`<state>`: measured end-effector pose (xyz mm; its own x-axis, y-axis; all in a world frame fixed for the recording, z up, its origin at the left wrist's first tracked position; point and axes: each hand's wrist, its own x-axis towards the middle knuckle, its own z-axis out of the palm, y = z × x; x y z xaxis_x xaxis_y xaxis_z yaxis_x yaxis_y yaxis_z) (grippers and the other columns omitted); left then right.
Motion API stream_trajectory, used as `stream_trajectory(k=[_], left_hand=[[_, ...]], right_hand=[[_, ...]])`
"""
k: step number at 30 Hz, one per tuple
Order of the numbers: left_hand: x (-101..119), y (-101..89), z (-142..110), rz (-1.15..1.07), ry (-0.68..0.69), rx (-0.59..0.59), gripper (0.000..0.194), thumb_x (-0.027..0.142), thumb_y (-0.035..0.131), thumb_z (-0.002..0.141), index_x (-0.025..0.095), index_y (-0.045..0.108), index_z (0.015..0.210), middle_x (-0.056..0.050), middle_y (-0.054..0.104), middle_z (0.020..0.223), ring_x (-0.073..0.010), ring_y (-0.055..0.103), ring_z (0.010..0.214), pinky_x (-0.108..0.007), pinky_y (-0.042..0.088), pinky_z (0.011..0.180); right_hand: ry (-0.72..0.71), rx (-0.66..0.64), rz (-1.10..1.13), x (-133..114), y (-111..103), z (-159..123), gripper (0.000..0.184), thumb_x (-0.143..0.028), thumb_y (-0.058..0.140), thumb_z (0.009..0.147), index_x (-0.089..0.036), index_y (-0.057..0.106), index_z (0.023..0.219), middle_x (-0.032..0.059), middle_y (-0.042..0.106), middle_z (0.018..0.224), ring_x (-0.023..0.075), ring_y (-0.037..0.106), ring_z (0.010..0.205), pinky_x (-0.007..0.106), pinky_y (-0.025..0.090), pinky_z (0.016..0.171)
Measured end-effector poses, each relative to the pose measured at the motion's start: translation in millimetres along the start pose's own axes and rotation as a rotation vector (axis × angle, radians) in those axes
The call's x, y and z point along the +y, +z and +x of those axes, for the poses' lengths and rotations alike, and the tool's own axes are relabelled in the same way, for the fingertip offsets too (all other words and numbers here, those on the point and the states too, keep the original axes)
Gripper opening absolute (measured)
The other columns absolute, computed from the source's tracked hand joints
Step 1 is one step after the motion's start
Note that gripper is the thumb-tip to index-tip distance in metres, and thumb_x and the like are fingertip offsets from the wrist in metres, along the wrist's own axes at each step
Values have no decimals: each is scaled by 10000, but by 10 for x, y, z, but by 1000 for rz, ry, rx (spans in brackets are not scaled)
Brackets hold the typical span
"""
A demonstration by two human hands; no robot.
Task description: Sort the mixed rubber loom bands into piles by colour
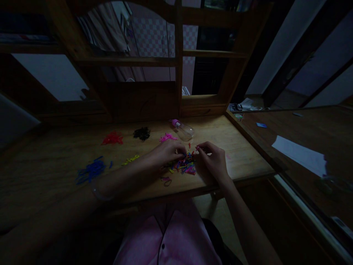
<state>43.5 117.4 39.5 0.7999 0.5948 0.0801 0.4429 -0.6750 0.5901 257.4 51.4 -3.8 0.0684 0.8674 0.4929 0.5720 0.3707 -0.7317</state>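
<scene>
A mixed heap of small coloured bands (185,165) lies on the wooden desk (55,162) between my hands. My left hand (168,151) rests at the heap's left edge, fingertips pinched together over it. My right hand (211,158) sits at the heap's right edge, fingers curled and pinching a tiny piece I cannot make out. Sorted piles lie further out: red (112,138), black (141,133), pink (167,138), yellow (131,159) and blue (90,171).
A clear bulb-shaped bottle with a pink cap (183,130) lies on its side behind the heap. Two loose bands (166,180) lie near the desk's front edge. Shelving rises behind the desk. A white paper (299,154) lies on the surface to the right.
</scene>
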Motion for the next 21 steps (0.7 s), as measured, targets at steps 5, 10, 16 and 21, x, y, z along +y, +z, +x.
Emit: stream_trajectory(k=[5,10,16,21], left_hand=[[-161,-15,7,-208,-89,18,189,276,643,844,152,718,966,-49,720,882,-156,647,781,-251,480,674],[-311,-57,12,-404,-194,29,316,325,661,832,131,667,1081,-73,720,928,-154,667,747,-267,525,668],[-309,-184,42,-195,-148,64,288,296,615,867,139,672,1102,-80,709,972,-178,666,847,-287,513,735],[-195,-167,181,131,126,-89,190,160,589,857,178,714,999,-56,689,964,-173,614,890,-264,441,795]], right_hand=[[-5,5,5,-16,-3,0,131,-295,589,910,-209,682,879,29,717,847,179,661,722,288,500,668],[-8,8,0,-26,-7,2,144,-298,572,916,-212,684,887,36,721,856,181,663,726,290,511,675],[4,8,-5,-15,-2,5,152,-300,565,913,-209,685,897,48,725,873,190,670,741,300,532,690],[-3,2,3,-16,-5,8,148,-293,559,917,-209,681,903,43,722,877,184,670,737,293,531,679]])
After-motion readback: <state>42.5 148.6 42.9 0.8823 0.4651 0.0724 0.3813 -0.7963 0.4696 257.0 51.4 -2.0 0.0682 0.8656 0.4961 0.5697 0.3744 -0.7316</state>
